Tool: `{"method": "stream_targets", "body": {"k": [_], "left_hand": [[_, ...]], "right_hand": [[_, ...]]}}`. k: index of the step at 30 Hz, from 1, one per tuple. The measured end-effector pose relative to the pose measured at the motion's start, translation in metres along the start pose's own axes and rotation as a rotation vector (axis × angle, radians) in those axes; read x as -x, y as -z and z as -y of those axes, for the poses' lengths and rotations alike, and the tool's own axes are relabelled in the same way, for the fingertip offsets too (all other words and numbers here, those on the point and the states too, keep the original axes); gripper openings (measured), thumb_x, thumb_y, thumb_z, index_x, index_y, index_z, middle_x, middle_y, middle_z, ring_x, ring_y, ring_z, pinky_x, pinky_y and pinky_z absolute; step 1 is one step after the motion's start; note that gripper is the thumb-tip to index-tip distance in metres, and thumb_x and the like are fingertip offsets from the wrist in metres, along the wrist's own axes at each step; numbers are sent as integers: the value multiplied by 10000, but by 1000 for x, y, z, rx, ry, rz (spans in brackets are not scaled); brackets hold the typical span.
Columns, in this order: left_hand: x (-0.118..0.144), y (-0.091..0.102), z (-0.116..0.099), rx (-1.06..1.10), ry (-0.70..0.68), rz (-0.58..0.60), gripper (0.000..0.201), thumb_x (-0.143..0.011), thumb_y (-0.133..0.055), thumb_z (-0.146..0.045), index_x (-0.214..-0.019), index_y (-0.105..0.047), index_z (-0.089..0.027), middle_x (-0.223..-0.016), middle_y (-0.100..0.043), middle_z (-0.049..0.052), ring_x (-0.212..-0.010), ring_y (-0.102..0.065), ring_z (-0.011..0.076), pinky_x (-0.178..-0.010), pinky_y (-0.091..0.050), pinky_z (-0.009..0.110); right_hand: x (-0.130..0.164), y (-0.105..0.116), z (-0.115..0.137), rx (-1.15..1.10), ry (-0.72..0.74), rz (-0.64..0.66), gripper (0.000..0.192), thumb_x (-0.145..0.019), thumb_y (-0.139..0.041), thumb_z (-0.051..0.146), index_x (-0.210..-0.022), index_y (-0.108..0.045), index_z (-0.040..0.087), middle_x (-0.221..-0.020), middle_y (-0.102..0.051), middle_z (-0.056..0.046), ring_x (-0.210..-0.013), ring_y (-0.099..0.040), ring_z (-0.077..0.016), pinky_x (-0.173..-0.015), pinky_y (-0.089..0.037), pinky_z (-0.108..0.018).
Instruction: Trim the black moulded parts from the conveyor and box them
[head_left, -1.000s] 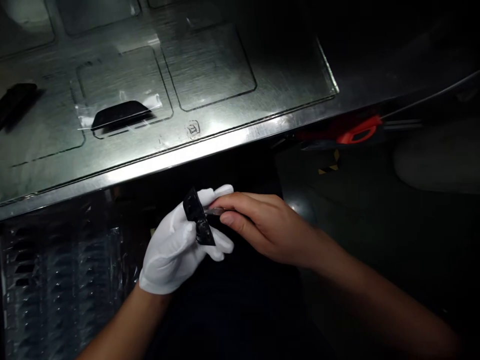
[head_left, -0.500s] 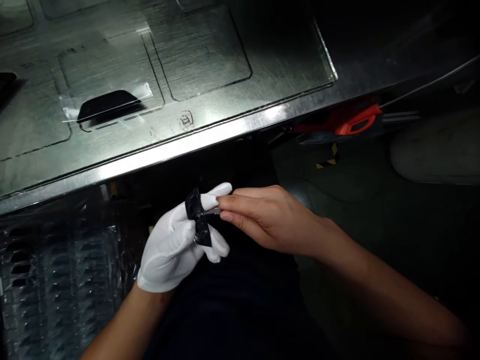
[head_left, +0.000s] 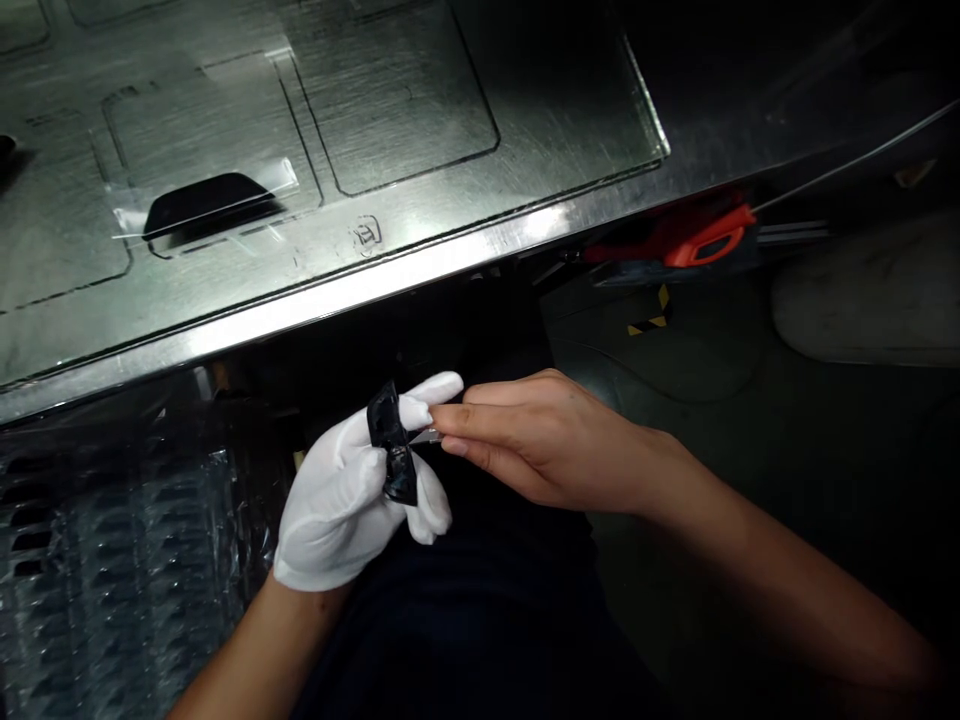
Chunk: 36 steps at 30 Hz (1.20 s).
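Below the table edge: both hands meet in the dark gap in front of the person's lap, clear of the metal rim above them.
Left hand (head_left: 352,500): in a white glove, fingers curled and grasping a small black part (head_left: 391,443), which stands on edge between thumb and fingertips.
Right hand (head_left: 540,440): bare, fingertips pinched on a thin shiny sliver (head_left: 424,436) that touches the black part's right side; what the sliver is cannot be told.
Table (head_left: 465,265): brushed metal, its bright front edge runs slantwise just above the hands.
Clear sheet (head_left: 645,130): lies on the table, its corner up and right of the hands.
Black piece in clear wrap (head_left: 206,200): on the table, well up and left of the left hand.
Plastic trays (head_left: 112,540): left of the gloved hand, close beside the wrist.
Orange-handled tool (head_left: 701,240): under the table edge, up and right of the right hand, well apart.
Open room: dark space lies below and right of the hands.
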<state>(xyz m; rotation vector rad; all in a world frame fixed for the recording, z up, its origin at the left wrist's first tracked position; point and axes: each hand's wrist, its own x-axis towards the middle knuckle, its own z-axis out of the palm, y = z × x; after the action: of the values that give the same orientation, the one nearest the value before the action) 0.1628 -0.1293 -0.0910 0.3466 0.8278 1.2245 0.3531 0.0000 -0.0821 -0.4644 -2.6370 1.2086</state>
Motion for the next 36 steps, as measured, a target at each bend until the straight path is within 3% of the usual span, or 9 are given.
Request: {"method": "stream_targets", "body": {"k": [6, 12, 17, 27, 30, 33, 36], "left_hand": [[-1, -1, 1, 46, -44, -47, 305, -998, -625, -329, -1262, -736, -226, -1600, -515, 155, -602, -689, 82, -518, -579, 196], [-4, -2, -2, 26, -81, 57, 363, -996, -630, -358, -1327, -705, -228, -1663, -412, 189, -600, -702, 79, -511, -582, 200], [-2, -2, -5, 37, -45, 71, 385, -1011, -619, -369, -1362, -688, -227, -1573, -544, 171, -606, -700, 74, -523, -564, 171], [0, 3, -4, 50, -90, 67, 363, -1020, -595, -339, -1336, -691, -189, -1672, -395, 190, -586, -681, 44, -506, -552, 165], [0, 4, -6, 66, -108, 28, 349, -997, -636, -341, -1315, -708, -216, -1640, -458, 163, -561, -654, 33, -520, -559, 172], [-1, 4, -8, 57, -77, 3, 352, -971, -676, -366, -1298, -723, -245, -1480, -633, 149, -515, -641, 63, -475, -549, 202], [-2, 0, -11, 75, -73, 45, 371, -993, -636, -386, -1322, -716, -235, -1291, -745, 153, -521, -671, 93, -474, -544, 197]], "right_hand": [[2, -4, 4, -40, 38, 38, 317, -1073, -544, 282, -1346, -692, 215, -941, -789, -9, -780, -716, -129, -628, -505, -243], [-1, -2, 10, -76, -68, -86, 273, -1084, -524, 292, -1262, -707, 195, -1056, -783, -36, -896, -730, -148, -761, -543, -259], [-4, -5, 16, -41, -113, -125, 248, -1092, -494, 294, -1227, -688, 220, -1018, -766, -26, -859, -706, -149, -735, -520, -267], [0, -6, 16, 46, -73, -39, 284, -1089, -505, 323, -1257, -715, 230, -932, -761, -3, -762, -687, -130, -645, -472, -262], [0, -10, 18, -1, -52, -4, 307, -1088, -513, 313, -1305, -704, 207, -992, -789, -7, -790, -709, -121, -652, -479, -253], [1, -10, 17, -144, -41, -23, 297, -1084, -525, 289, -1298, -698, 175, -1087, -796, -32, -886, -733, -123, -742, -524, -235], [1, 2, 16, -260, -94, -138, 247, -1065, -565, 289, -1247, -700, 189, -1096, -794, -27, -914, -741, -127, -781, -551, -223]]}}
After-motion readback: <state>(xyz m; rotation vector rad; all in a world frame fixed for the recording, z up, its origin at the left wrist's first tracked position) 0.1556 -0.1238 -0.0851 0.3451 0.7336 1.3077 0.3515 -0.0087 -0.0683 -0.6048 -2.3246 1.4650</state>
